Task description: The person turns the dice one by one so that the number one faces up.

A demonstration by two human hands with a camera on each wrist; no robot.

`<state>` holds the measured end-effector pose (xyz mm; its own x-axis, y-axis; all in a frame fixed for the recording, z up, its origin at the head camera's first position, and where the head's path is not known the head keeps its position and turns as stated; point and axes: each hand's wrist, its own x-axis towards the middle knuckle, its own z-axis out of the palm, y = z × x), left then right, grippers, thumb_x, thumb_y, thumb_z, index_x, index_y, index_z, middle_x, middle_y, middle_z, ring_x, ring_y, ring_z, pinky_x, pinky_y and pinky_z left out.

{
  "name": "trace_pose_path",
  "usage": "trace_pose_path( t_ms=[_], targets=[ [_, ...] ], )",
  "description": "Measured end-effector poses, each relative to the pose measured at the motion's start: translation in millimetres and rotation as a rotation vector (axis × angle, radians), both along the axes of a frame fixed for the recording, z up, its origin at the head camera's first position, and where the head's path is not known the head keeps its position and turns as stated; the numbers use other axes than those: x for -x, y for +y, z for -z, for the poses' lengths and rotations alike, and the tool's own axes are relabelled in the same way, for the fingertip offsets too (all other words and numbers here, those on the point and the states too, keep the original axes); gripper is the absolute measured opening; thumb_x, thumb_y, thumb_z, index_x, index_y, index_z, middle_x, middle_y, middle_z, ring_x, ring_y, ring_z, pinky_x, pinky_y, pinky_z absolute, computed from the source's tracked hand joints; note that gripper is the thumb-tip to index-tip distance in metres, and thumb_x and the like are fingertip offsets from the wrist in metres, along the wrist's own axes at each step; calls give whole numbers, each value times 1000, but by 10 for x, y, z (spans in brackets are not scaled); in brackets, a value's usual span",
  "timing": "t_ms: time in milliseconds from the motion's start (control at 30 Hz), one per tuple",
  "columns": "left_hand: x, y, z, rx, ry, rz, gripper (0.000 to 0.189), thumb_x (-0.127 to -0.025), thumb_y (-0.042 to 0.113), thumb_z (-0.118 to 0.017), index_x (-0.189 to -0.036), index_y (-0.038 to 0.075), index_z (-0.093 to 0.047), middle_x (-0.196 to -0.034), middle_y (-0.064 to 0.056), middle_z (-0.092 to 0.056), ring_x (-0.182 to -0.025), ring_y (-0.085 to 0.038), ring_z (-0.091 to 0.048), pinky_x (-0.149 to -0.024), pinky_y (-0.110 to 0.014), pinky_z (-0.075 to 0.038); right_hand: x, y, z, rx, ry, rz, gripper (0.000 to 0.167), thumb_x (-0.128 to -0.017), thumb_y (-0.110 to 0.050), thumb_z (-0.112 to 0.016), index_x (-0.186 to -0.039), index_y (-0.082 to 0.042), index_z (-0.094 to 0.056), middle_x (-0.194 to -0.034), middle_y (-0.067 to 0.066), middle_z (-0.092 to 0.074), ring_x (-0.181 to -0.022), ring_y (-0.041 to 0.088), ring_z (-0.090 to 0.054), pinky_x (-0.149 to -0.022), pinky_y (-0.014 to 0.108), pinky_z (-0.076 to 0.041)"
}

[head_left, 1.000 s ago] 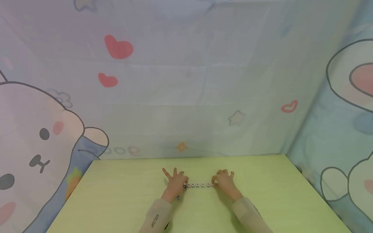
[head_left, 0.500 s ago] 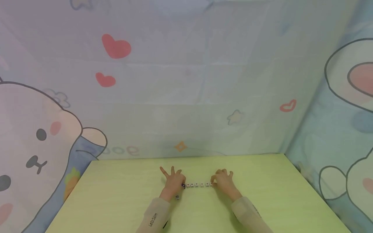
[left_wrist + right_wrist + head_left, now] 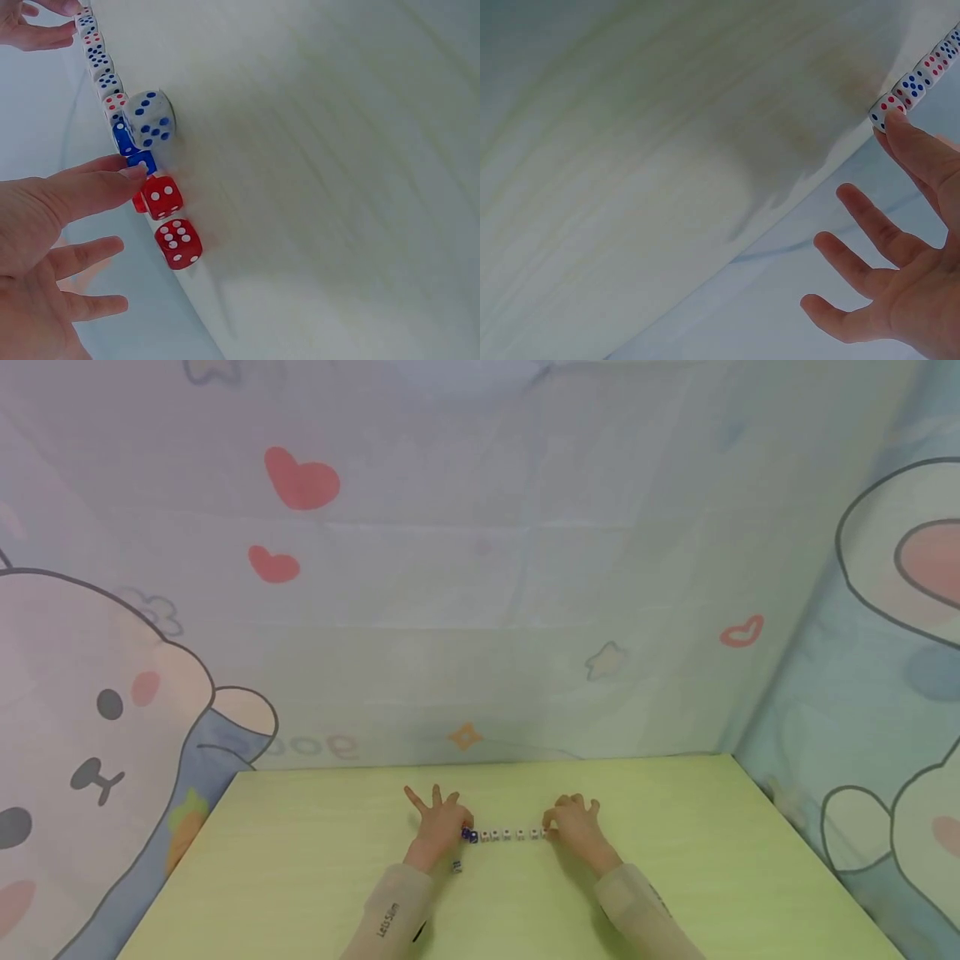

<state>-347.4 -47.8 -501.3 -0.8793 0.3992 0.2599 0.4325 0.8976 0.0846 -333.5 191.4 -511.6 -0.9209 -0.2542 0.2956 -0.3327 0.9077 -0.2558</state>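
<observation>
A row of small dice crosses the table, with white dice [image 3: 521,835] along most of it and two blue ones at the left end. My left hand [image 3: 438,829] pinches the outer blue die [image 3: 142,160], its other fingers spread. Against that die stands the other blue die [image 3: 124,140]. Red dice [image 3: 163,197] lie just beyond my left thumb, hidden by the hand in the head view. At the opposite end, the thumb and forefinger of my right hand [image 3: 581,829] pinch the last white die [image 3: 886,111]. A loose white die [image 3: 148,120] lies in front of the row.
The pale yellow-green table [image 3: 300,868] ends at a back edge against a cartoon-print cloth [image 3: 480,610]. More of this cloth hangs at both sides. Both forearms, in light sleeves [image 3: 390,910], reach in from the front.
My left hand has shifted slightly left, and two blue dice now show beside its fingertips. The right hand keeps its pinch at the right end.
</observation>
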Motion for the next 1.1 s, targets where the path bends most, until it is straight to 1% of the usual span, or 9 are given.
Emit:
trace_pose_path(
  t_ms=[100, 233, 333, 467, 567, 767, 933, 1100],
  targets=[
    [11, -7, 3, 6, 0, 2, 25, -76, -2, -60, -71, 22, -68, -119, -15, -57, -120, -54, -35, -87, -81, -5, 3, -2, 1, 5, -10, -1, 8, -70, -15, -70, -78, -14, -69, -87, 7, -58, -99, 37, -48, -88, 75, -23],
    [15, -12, 37, 19, 5, -8, 24, -74, -1, -61, -63, 20, -64, -119, -14, -58, -120, -54, -36, -88, -81, -5, -2, -5, 28, 9, -15, -1, 7, -70, -16, -70, -77, -15, -69, -87, 6, -58, -99, 37, -48, -87, 76, -22],
    [16, -18, 59, 23, 12, -20, 22, -71, 0, -64, -62, 20, -64, -117, -13, -59, -119, -53, -37, -88, -80, -6, 0, -5, 45, 10, -6, -5, 7, -69, -16, -70, -76, -15, -69, -86, 6, -58, -98, 37, -48, -85, 77, -23],
    [18, -21, 67, 28, 11, -21, 18, -69, 3, -68, -61, 19, -64, -116, -12, -59, -119, -53, -37, -88, -81, -7, 12, -1, 56, 7, -4, -5, 7, -69, -16, -71, -76, -15, -69, -87, 6, -58, -98, 38, -48, -84, 77, -23],
    [15, -17, 51, 30, 15, -16, 18, -68, 3, -68, -59, 18, -63, -116, -11, -59, -118, -53, -37, -87, -81, -7, 26, 1, 55, -2, 1, -3, 6, -69, -16, -71, -75, -16, -69, -88, 7, -59, -98, 38, -48, -84, 77, -24],
    [-18, -3, -17, 27, 16, -3, 19, -66, 2, -69, -56, 17, -61, -114, -9, -61, -118, -54, -38, -86, -81, -8, 27, 3, 38, -4, 19, -2, 6, -69, -16, -71, -75, -16, -69, -87, 6, -59, -97, 36, -49, -85, 76, -24],
    [-31, 4, -63, 18, -28, -1, 18, -64, 4, -71, -56, 17, -60, -115, -10, -61, -118, -55, -36, -87, -81, -6, 11, 1, 21, 7, 18, -3, 7, -69, -16, -71, -75, -15, -69, -87, 6, -59, -96, 36, -49, -85, 76, -24],
    [-34, -3, -75, 22, -62, -16, 13, -67, 12, -73, -59, 17, -63, -120, -11, -59, -120, -54, -35, -87, -81, -6, 1, -1, 21, -1, 13, -1, 7, -69, -17, -71, -75, -16, -68, -87, 6, -59, -96, 36, -49, -85, 75, -25]
  ],
)
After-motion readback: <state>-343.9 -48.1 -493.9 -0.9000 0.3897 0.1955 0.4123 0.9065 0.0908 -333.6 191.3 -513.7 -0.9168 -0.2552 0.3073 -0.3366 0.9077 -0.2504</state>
